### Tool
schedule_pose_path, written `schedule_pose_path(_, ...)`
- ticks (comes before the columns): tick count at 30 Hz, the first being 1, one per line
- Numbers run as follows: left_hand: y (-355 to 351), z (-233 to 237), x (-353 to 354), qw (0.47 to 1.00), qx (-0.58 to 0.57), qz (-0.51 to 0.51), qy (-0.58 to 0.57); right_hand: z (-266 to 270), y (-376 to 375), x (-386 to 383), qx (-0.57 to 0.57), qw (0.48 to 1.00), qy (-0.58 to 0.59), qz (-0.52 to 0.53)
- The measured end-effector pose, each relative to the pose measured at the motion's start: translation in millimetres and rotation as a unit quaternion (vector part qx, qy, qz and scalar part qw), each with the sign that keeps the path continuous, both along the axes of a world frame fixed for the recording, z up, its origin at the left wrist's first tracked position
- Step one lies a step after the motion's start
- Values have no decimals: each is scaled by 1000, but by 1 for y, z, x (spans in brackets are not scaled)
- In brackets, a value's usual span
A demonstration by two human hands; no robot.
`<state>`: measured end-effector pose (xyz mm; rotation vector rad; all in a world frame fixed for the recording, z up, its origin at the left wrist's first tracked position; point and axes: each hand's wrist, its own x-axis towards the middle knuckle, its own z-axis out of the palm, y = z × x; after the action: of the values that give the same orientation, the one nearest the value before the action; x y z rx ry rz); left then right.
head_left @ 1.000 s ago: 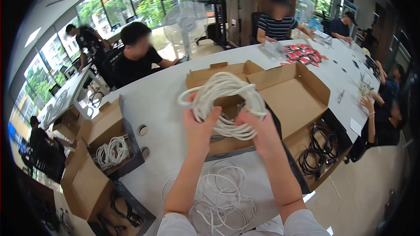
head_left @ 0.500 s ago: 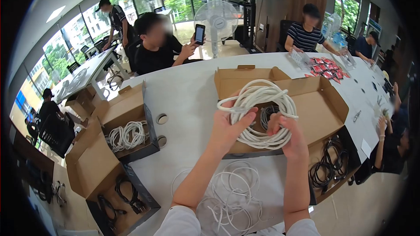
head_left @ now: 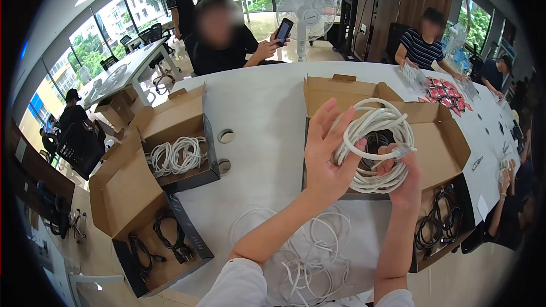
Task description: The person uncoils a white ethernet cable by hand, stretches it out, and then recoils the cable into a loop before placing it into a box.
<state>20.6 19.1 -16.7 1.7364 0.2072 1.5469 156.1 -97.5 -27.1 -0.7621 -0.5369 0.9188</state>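
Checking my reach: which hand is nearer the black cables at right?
Right. In view, the right hand is up and left of the black cables; the left hand is farther left.

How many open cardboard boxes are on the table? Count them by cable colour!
White cables: 1, back left box
Black cables: 2, front left box and right box
Can't tell: 1, middle box, partly hidden by the white coil
Total: 4
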Motion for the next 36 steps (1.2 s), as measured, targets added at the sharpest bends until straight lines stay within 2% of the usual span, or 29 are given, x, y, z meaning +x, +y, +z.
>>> schedule_pose_path(3, 4, 2, -4, 991, 82, 101, 44, -1, 2, -4, 1, 1000, -2, -13)
schedule_pose_path(7, 5, -3, 3, 994, 93, 60, -16, 1, 1, -1, 24, 998, -60, 20)
schedule_pose_path(15, 0, -13, 8, 986, 114, -22, -118, 12, -5, -9, 45, 993, -108, 0)
schedule_pose_path(21, 1, -7, 1, 989, 143, -14, -42, 12, -5, -14, 0, 996, -81, -31)
schedule_pose_path(24, 1, -4, -1, 987, 137, -65, -48, 14, -4, -11, -16, 996, -83, -38)
schedule_pose_path(29, -2, 0, -2, 975, 68, -197, -76, 14, -13, 0, -7, 995, -95, -38)
schedule_pose_path(32, 1, 0, -2, 970, 9, -231, -72, 18, -13, -5, -24, 994, -80, -75)
schedule_pose_path(36, -12, 11, -3, 947, -116, -286, -92, 17, -13, -5, -1, 996, -68, -55)
